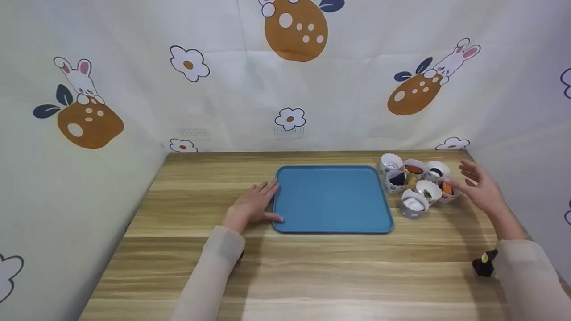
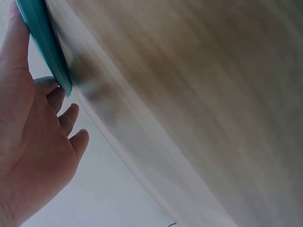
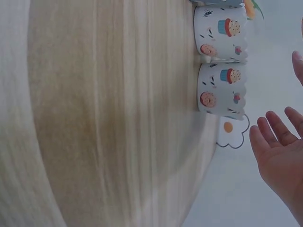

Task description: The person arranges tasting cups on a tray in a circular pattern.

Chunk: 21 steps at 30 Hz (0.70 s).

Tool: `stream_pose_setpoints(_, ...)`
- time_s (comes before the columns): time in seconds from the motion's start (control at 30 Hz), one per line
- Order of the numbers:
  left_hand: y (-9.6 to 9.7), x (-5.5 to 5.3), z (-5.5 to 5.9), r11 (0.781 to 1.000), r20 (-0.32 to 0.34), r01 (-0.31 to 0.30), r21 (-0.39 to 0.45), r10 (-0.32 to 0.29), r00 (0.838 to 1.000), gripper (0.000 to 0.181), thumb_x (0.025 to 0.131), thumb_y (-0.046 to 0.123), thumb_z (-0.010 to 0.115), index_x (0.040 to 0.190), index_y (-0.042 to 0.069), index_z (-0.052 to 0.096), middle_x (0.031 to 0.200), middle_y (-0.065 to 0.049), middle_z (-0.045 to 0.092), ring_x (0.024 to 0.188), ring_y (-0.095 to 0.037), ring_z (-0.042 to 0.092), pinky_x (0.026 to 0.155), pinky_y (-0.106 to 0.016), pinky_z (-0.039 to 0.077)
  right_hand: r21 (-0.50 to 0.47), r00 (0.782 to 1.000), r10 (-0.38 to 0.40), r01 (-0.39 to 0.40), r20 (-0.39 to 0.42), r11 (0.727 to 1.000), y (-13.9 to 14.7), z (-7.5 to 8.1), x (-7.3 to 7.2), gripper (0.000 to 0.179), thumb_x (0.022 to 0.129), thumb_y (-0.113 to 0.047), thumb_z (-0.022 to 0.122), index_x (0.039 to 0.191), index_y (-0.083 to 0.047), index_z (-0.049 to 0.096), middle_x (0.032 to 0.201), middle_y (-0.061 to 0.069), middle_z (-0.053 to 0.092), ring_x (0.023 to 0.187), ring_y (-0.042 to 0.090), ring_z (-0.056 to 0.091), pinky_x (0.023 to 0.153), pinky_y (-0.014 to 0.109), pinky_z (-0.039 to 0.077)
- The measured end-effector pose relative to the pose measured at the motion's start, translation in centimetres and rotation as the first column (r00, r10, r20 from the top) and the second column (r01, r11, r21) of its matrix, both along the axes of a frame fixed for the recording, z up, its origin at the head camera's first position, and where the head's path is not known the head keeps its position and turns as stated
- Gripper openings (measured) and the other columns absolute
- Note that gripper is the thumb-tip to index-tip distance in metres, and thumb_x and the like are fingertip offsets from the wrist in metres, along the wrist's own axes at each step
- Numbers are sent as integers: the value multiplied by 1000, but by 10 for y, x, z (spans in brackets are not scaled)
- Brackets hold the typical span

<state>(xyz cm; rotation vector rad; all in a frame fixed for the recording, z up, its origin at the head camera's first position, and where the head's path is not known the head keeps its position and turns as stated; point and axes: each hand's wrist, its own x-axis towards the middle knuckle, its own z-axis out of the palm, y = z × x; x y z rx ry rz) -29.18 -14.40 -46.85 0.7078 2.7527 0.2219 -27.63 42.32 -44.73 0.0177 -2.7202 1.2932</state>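
A blue rectangular tray (image 1: pixel 332 200) lies flat on the wooden table. My left hand (image 1: pixel 252 205) rests against its left edge, thumb over the rim near the front corner and fingers extended along the side. The left wrist view shows the tray's edge (image 2: pixel 45 40) touching the fingers. Right of the tray stand several printed paper cups in a cluster. My right hand (image 1: pixel 482 185) hovers beside the cup with an orange piece (image 1: pixel 447 189), fingers spread and slightly bent, holding nothing. The nearest cup (image 1: pixel 413 206) contains something white; another holds a dark piece (image 1: pixel 396 179).
A cup with a red piece (image 1: pixel 414 169) stands at the back of the cluster, between two white cups. Patterned cloth (image 1: pixel 232 89) hangs behind the table (image 1: pixel 312 272) and at both sides. Both forearms reach in from the front in pale sleeves.
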Motion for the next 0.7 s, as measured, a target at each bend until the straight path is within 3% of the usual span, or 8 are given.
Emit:
stream_pose_setpoints(0.1, 0, 0, 0, 1000, -4, -1, -4, 1, 1000, 105, 87, 65, 64, 161, 9, 15, 169, -9, 10, 156, -32, 13, 128, -51, 12, -4, 1000, 2, -2, 5, 1000, 4, -4, 0, 84, 97, -30, 65, 156, 5, 16, 154, 37, 28, 140, 54, 29, 121, 29, 33)
stream_pose_setpoints(0.17, 0, 1, 0, 1000, -3, -2, -7, 2, 1000, 105, 87, 65, 64, 161, 9, 15, 170, -8, 10, 156, -32, 12, 128, -50, 12, -3, 1000, 7, -7, 3, 1000, 6, -6, 0, 83, 97, -29, 65, 156, 6, 16, 153, 38, 29, 139, 54, 30, 110, 8, 36)
stream_pose_setpoints(0.23, 0, 0, 0, 1000, 0, -2, -7, 2, 1000, 105, 87, 64, 64, 161, 9, 14, 170, -8, 10, 157, -31, 12, 128, -50, 12, -7, 1000, 17, -17, -1, 1000, 8, -7, -1, 83, 97, -27, 65, 155, 7, 17, 153, 38, 29, 138, 55, 31, 98, -2, 36)
stream_pose_setpoints(0.57, 0, -1, -3, 1000, 4, -4, -8, 4, 1000, 104, 87, 63, 64, 161, 8, 14, 170, -8, 10, 157, -31, 11, 129, -48, 13, -8, 998, 35, -34, 50, 999, 16, -18, -6, 80, 98, -23, 64, 154, 10, 16, 149, 36, 33, 134, 45, 39, 92, 1, 42)
stream_pose_setpoints(0.7, 0, -1, -3, 1000, 2, -8, -5, 8, 1000, 104, 87, 63, 64, 161, 9, 14, 170, -8, 10, 157, -31, 11, 129, -49, 12, -16, 995, 60, -59, 81, 998, 18, -21, -7, 81, 98, -21, 64, 154, 10, 14, 150, 38, 31, 138, 48, 37, 91, 2, 43)
